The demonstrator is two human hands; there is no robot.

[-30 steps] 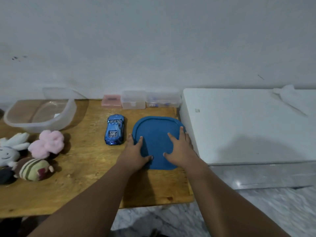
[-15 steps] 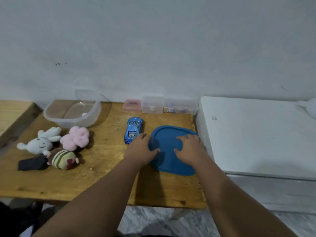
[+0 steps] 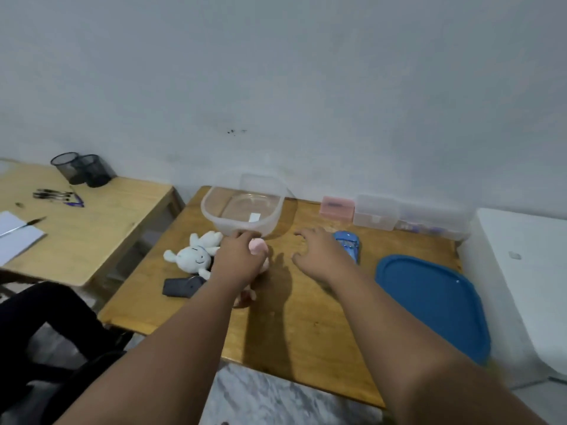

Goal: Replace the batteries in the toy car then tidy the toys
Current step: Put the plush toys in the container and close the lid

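Hands reach across the wooden bench [image 3: 306, 326] toward the clear plastic tub [image 3: 242, 214], our landmark at the far edge against the wall. Our left hand [image 3: 237, 259] hangs just in front of the tub, over a pink plush toy [image 3: 259, 246] that shows only past the knuckles; whether the fingers touch or grip it we cannot tell, since the back of the hand hides them. Our right hand [image 3: 319, 253] hovers to the right of the tub with its fingers [image 3: 302, 234] spread apart and holding nothing.

The blue toy car [image 3: 348, 243] sits on the bench to the right of the tub, just behind our right hand and partly covered by it. The blue lid [image 3: 432, 302] lies flat farther right of the tub, toward the near right corner of the bench. A white plush rabbit [image 3: 196, 254] lies in front of the tub and to its left, beside our left hand, with a dark grey object [image 3: 179, 286] nearer to us than the rabbit. A third soft toy [image 3: 245, 297] peeks out from under our left forearm.

To the right of the tub, along the wall, stand a small pink box [image 3: 337, 208] and two clear boxes [image 3: 376, 216]. A second bench [image 3: 82, 228] stands well to the left of the tub, bearing mesh pen cups [image 3: 81, 168], pens [image 3: 58, 196] and white paper [image 3: 15, 237].
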